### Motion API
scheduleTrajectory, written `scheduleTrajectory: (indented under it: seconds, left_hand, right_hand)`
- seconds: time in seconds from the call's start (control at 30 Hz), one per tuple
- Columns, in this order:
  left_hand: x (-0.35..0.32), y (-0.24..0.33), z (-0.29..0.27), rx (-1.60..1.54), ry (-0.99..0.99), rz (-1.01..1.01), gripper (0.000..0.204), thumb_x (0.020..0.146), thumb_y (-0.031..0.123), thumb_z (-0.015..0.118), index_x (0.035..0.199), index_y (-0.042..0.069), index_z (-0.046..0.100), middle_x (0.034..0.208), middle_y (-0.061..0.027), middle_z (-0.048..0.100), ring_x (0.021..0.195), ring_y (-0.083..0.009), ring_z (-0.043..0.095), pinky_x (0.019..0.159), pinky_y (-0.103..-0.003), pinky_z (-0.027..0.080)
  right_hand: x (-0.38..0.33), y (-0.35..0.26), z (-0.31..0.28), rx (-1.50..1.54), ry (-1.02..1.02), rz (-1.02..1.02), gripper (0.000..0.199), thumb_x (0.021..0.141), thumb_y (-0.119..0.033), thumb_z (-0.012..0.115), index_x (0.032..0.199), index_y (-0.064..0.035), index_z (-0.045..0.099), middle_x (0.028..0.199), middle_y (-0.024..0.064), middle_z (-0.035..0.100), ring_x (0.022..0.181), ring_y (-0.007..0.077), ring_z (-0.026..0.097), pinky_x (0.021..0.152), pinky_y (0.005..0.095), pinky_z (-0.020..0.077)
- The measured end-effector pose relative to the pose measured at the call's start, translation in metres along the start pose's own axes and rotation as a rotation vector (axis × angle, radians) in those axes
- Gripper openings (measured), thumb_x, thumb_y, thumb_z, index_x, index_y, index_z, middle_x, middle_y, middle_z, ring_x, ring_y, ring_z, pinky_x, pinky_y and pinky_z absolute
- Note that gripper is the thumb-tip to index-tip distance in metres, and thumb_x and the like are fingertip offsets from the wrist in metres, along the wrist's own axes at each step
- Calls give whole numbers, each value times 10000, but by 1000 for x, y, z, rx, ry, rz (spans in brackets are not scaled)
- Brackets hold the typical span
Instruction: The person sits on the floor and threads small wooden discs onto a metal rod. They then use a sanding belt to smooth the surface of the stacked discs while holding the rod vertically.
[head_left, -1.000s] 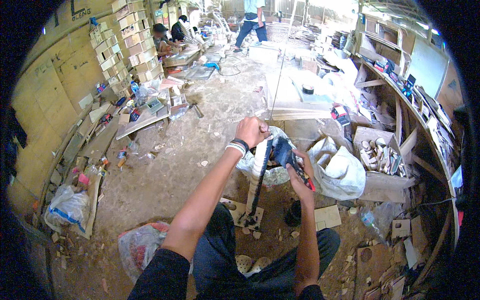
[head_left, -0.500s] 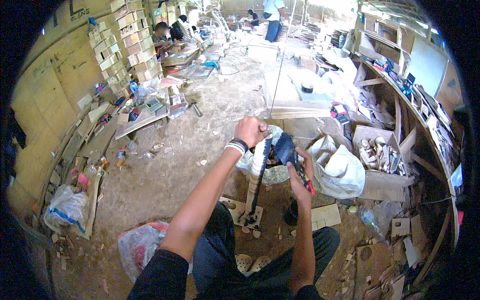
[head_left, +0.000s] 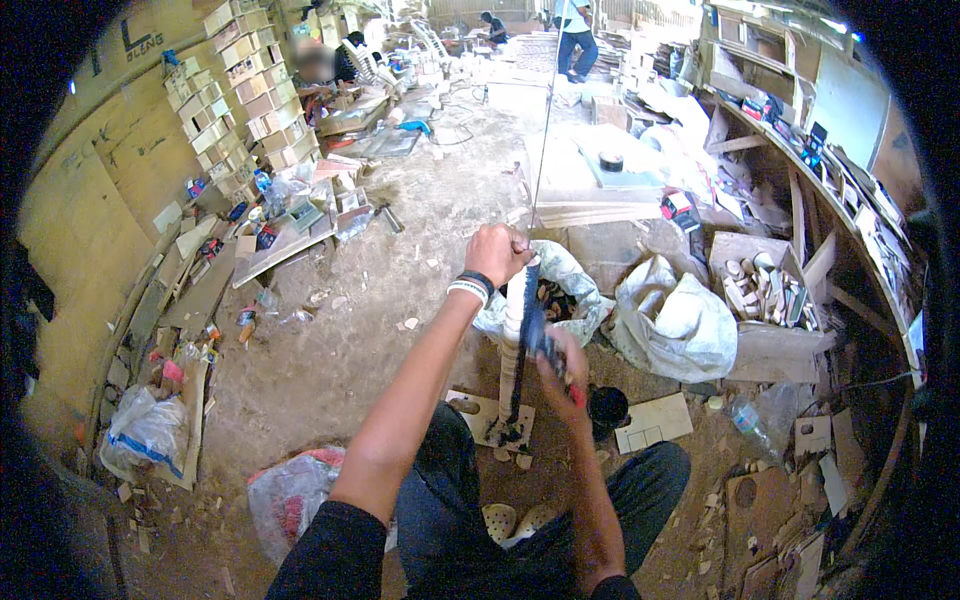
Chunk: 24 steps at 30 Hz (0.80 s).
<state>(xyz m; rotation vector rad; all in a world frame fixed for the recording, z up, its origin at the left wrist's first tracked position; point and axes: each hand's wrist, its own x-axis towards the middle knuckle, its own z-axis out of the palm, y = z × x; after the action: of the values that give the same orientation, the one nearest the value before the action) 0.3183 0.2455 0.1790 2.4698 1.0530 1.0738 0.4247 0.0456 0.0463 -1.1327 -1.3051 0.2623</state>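
Note:
A tall column of pale stacked wooden pieces (head_left: 510,350) stands upright in front of me, its right side coated black. My left hand (head_left: 497,252) is closed on the column's top, where a thin cord (head_left: 542,150) runs upward. In my right hand (head_left: 563,375) is a black paintbrush (head_left: 538,335) with some red at its handle; motion blurs it. Its head lies against the blackened side, around mid-height. Under the column is a small black-smeared wooden board (head_left: 465,404). A black pot (head_left: 608,408) stands right of my right hand.
Beyond the column sits an open sack (head_left: 590,300) of dark pieces, beside a white sack (head_left: 680,340) and a wooden box (head_left: 765,325) of offcuts. A flat board (head_left: 655,425) lies right of the pot. Stacked wooden boxes (head_left: 265,90) rise at far left. Other people are far off.
My right hand has moved left and slightly down, bringing the paintbrush from beside the column onto its black side. My left hand keeps its hold on top. The view has shifted slightly.

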Motion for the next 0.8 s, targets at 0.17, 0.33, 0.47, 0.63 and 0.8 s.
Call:
scheduleTrajectory:
  seconds: [0.17,0.33,0.47,0.63,0.8]
  left_hand:
    - [1,-5,0,10,-13,-14,131,752,189,812,768,67,767,744,-119,729,680,-249,720,684,-350,570]
    - [2,-12,-5,12,-2,-43,155,748,208,819,771,64,768,747,-118,731,685,-253,720,693,-356,573]
    - [1,-21,-17,81,-18,-69,157,745,212,821,781,67,772,753,-119,732,686,-262,719,700,-362,574]
    - [-1,-31,-24,44,6,-81,126,745,199,807,763,80,769,743,-129,721,695,-292,713,690,-378,570]
    - [-3,-39,-24,43,13,-106,70,740,171,803,766,112,776,738,-120,721,695,-297,713,693,-387,572]
  right_hand:
    - [53,-26,2,7,107,-7,360,884,-20,642,1239,-20,581,1188,138,632,1085,245,627,955,357,485]
    - [-84,50,30,-123,-64,14,386,837,-36,646,1220,-61,602,1186,129,637,1113,279,625,954,361,488]
    - [-157,83,37,-154,-239,419,411,807,-56,628,1217,-67,602,1197,118,636,1132,268,625,941,361,489]
    - [-49,30,35,32,-79,75,351,862,-42,634,1210,-39,589,1160,150,643,1109,298,628,944,376,492]
    - [80,-20,40,34,106,-161,373,823,17,668,1186,-19,591,1149,193,649,1090,353,634,954,400,494]
